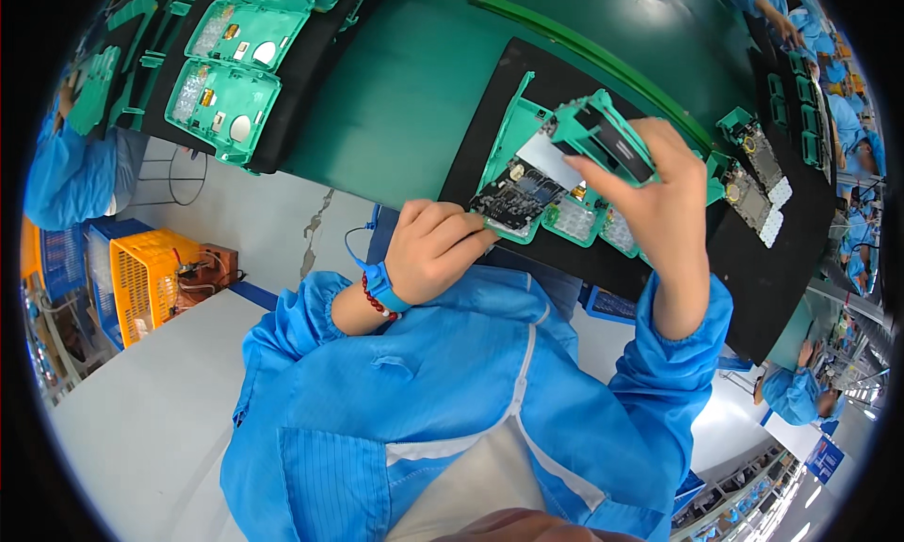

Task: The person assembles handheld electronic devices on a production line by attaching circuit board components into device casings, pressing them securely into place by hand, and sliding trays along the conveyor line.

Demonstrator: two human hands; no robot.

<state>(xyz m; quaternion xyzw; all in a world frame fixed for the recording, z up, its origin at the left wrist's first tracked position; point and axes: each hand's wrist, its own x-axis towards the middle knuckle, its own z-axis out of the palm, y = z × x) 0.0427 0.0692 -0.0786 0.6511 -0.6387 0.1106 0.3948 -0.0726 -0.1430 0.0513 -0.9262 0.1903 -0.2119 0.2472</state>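
Note:
My right hand [659, 179] grips a green-and-black plastic part [603, 137], thumb on one side and fingers on the other, raised and tilted above the black mat. Below it lies a green plastic housing [506, 146] with a dark circuit board [518, 195] at its near end. A white sheet-like piece [551, 158] shows between the board and the raised part; I cannot tell whether it joins them. My left hand [435, 250] is closed, its bent fingers at the near left corner of the housing, pinching the edge there. Its fingertips are partly hidden.
More green housings [574, 220] sit to the right on the black mat [659, 278], near bare circuit boards [753, 198]. A row of green housings [221, 109] lies at the far left. Below on the left stands a yellow crate [141, 278]. A blue cord [353, 245] runs from my left wristband.

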